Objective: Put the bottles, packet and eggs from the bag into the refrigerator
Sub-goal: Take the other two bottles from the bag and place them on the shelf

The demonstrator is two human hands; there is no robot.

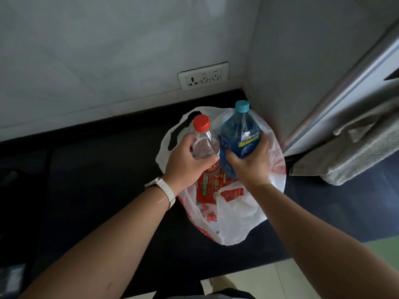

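Right now both hands are in a white plastic bag (pixel 237 223) with red print, which sits open toward the back right corner of the black countertop (pixel 97 180), close to where the 2 walls meet. The left hand (pixel 185 158), with a white watch (pixel 164 188) on its wrist, curls its fingers round the shoulder of a clear bottle (pixel 204 143) with a red cap (pixel 201 122). This bottle's red label runs down inside the bag. The right hand (pixel 250 162) grips the body of a blue bottle (pixel 239 134) with a teal cap (pixel 242 106), whose base is also within the bag's mouth. The 2 bottles stand just beside each other, tops tilted toward the back wall. A red patch shows lower in the bag; I cannot tell if it is a packet or bag print. At the right edge, a grey towel (pixel 356 152) hangs on the silver refrigerator (pixel 367 67). A socket plate (pixel 203 76) is on the back wall.
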